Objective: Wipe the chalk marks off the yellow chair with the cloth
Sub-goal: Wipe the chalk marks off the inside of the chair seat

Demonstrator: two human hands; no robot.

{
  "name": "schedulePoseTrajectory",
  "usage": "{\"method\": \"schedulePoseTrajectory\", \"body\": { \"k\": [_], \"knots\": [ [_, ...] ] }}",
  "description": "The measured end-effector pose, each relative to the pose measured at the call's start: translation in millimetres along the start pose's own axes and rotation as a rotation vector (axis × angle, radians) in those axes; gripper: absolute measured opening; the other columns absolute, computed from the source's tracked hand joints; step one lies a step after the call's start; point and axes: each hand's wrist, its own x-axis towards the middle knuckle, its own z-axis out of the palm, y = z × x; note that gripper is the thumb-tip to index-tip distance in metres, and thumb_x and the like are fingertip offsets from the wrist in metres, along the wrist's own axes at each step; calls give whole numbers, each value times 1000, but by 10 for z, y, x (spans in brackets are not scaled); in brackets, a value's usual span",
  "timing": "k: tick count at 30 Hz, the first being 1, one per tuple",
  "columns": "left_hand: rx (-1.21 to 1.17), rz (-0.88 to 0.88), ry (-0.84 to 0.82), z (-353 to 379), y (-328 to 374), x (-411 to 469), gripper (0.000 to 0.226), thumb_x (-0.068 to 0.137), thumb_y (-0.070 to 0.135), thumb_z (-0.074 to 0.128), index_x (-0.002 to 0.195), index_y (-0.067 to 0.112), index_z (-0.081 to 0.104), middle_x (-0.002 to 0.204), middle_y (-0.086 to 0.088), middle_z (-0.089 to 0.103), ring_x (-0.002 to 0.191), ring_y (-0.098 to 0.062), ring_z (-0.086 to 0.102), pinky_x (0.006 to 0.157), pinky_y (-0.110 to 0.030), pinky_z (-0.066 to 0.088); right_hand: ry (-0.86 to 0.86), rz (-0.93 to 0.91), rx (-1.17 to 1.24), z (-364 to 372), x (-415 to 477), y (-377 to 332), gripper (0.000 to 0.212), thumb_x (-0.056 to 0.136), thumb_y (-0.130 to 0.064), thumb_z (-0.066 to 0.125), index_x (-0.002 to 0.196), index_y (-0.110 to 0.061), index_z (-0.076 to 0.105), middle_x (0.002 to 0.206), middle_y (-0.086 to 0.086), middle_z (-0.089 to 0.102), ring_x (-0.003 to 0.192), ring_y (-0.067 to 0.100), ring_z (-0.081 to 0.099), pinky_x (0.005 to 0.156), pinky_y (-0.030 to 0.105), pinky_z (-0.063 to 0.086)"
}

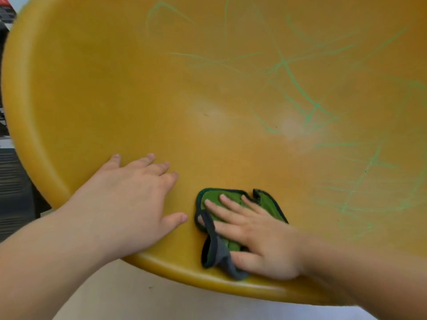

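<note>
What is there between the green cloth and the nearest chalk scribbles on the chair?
Only bare yellow chair surface. In the head view, the cloth under the right hand lies apart from the chalk marks, with an unmarked stretch between them.

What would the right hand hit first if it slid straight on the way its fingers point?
Probably the left hand, lying flat on the yellow chair. The right hand, pressing the cloth, points up-left toward that hand's fingertips; the chalk marks lie off to the right.
</note>
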Motion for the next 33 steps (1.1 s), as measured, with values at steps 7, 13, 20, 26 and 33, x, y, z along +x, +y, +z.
{"method": "schedulePoseTrajectory", "body": {
  "k": [7,13,20,26,33],
  "knots": [
    [-13,19,93,98,-112,38,73,75,69,28,107,21,73,116,-1,71,112,-24,66,92,-62,49,300,666,-114,-496,892,1265,77,93,-79,13,158,-49,-14,168,-8,-24,156,27,-22,124,57,-11],
    [10,27,113,185,-93,97,63,76,60,32,92,19,76,98,-4,75,100,-28,70,89,-63,49,158,339,-69,-150,666,249,81,89,-73,7,157,-42,-22,165,-7,-33,153,26,-30,125,54,-13],
    [12,93,141,268,-70,158,62,76,58,35,93,15,76,96,-8,75,100,-33,69,84,-67,49,21,166,-124,-29,143,152,72,96,-75,18,149,-56,-27,159,-20,-40,148,16,-39,120,44,-24],
    [-53,119,19,223,-48,130,72,80,63,21,120,22,66,128,0,65,130,-22,52,105,-60,38,268,591,-123,-530,1047,1132,80,89,-81,15,155,-52,-19,167,-9,-28,155,30,-25,122,65,-10],
    [-78,126,174,226,-173,108,54,78,53,34,86,17,74,99,-3,75,104,-24,69,90,-54,52,167,248,-98,-123,660,251,79,84,-76,6,150,-49,-29,164,-7,-35,151,27,-32,123,58,-14]
  ]
}}
